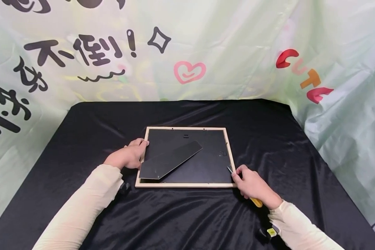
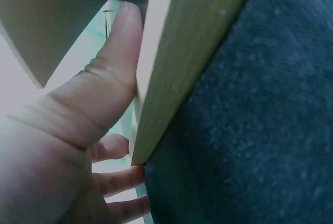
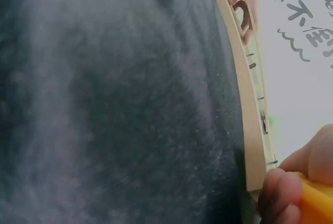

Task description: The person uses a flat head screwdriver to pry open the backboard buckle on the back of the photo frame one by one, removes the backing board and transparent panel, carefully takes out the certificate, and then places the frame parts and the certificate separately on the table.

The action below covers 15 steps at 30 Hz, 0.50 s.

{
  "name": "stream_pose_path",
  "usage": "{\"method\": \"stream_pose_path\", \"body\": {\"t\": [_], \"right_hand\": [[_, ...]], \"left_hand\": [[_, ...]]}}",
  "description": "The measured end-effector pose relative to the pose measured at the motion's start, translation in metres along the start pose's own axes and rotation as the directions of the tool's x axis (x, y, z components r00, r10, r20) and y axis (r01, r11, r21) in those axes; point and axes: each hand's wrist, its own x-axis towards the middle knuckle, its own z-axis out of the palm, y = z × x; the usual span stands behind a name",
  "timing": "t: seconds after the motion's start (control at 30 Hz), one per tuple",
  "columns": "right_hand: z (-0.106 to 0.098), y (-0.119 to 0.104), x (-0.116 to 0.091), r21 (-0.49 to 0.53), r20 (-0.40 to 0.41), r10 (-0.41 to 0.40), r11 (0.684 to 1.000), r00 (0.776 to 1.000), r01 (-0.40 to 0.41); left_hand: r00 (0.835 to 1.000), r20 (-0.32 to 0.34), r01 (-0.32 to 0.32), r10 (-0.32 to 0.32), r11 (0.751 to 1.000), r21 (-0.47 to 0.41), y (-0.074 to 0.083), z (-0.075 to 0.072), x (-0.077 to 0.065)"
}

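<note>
A picture frame (image 1: 187, 185) with a light wood border lies face down on the black cloth. Its black backing board (image 1: 206, 166) faces up, and a black stand leg (image 1: 172, 160) is raised at an angle across it. My left hand (image 1: 129, 155) grips the frame's left side; in the left wrist view the thumb (image 2: 122, 42) lies along the wooden edge. At the lower right corner, my right hand (image 1: 253, 184) holds a tool with a yellow handle (image 1: 256, 202). The tool's slim metal tip (image 1: 229, 169) is over the right inner edge; its exact kind is unclear.
Black cloth (image 1: 187, 218) covers the table, wrinkled in front of the frame. A pale curtain (image 1: 231, 45) with printed characters and a pink heart hangs behind. Dark wrist devices (image 1: 265, 234) sit under both sleeves.
</note>
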Motion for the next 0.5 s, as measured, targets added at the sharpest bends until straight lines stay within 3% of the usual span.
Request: {"method": "stream_pose_path", "body": {"t": [0.17, 0.33, 0.5], "right_hand": [[0.004, 0.003, 0.0, -0.02, -0.017, -0.031, 0.999, 0.999, 0.03], [0.002, 0.003, 0.011, -0.046, -0.049, -0.059, 0.997, 0.997, 0.056], [0.002, 0.003, 0.014, -0.058, -0.05, -0.05, 0.997, 0.998, 0.047]], "left_hand": [[1.0, -0.002, -0.011, 0.011, 1.0, 0.003, 0.0, 0.002, 0.0], [0.999, 0.006, 0.032, -0.032, 0.999, 0.005, 0.001, -0.001, 0.002], [0.999, 0.011, 0.036, -0.036, 0.999, -0.009, 0.001, -0.001, 0.002]]}}
